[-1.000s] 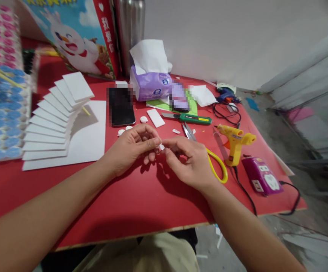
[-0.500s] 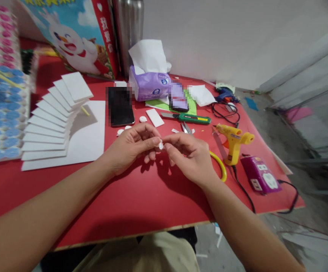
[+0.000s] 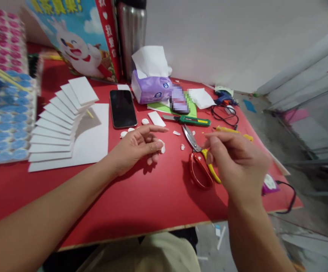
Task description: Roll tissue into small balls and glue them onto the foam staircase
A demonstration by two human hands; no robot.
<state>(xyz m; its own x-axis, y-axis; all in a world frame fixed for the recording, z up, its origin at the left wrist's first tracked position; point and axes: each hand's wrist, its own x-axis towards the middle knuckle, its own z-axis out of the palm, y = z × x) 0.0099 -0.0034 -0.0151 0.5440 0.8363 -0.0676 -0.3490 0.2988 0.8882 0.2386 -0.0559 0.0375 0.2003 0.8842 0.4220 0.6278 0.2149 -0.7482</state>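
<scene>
Between the thumb and fingers of my left hand [image 3: 141, 145] is a small white piece [image 3: 162, 146]; its index finger stretches out above it. My right hand [image 3: 234, 158] is raised on the right with thumb and fingertips pinched together; anything between them is too small or hidden to make out. Just left of those fingertips lies a pair of scissors [image 3: 202, 166] with one red and one yellow handle, the yellow one partly behind the hand. A white scrap [image 3: 182, 147] rests between my hands. Small white round pieces [image 3: 145, 121] sit beyond my left hand.
A green utility knife [image 3: 194, 120], a white block [image 3: 156, 118] and a phone [image 3: 123, 108] lie farther back. Fanned white boards [image 3: 56, 128] stand left. A yellow glue gun [image 3: 231, 131] and purple box [image 3: 270, 184] are partly hidden by my right hand. Tissues [image 3: 152, 88] stand behind.
My right hand has moved away to the right from my left hand, uncovering the scissors and a white scrap. My left hand keeps the white piece, its index finger now extended.
</scene>
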